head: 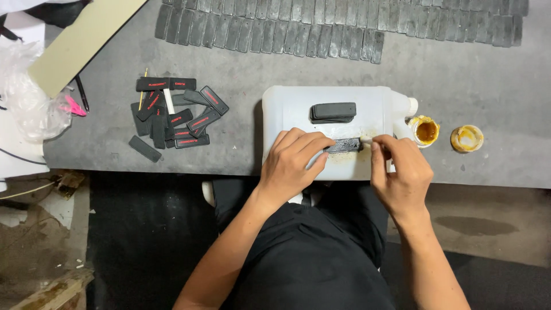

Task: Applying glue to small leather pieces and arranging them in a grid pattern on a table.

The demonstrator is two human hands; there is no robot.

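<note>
A white plastic jerrycan (293,106) lies flat on the grey table and serves as a work surface. My left hand (293,163) presses a black rubber patch (343,146) down on it. My right hand (399,172) pinches a small thin applicator at the patch's right end. A short stack of black patches (333,111) rests on the jerrycan just behind. An open small pot of yellow glue (426,131) stands right of the jerrycan's neck, with its yellow-stained lid (466,138) beside it.
A loose pile of black patches with red print (175,115) lies to the left. Rows of black patches (344,26) are laid out along the far side. A beige board (83,40) and a plastic bag (28,97) sit at far left.
</note>
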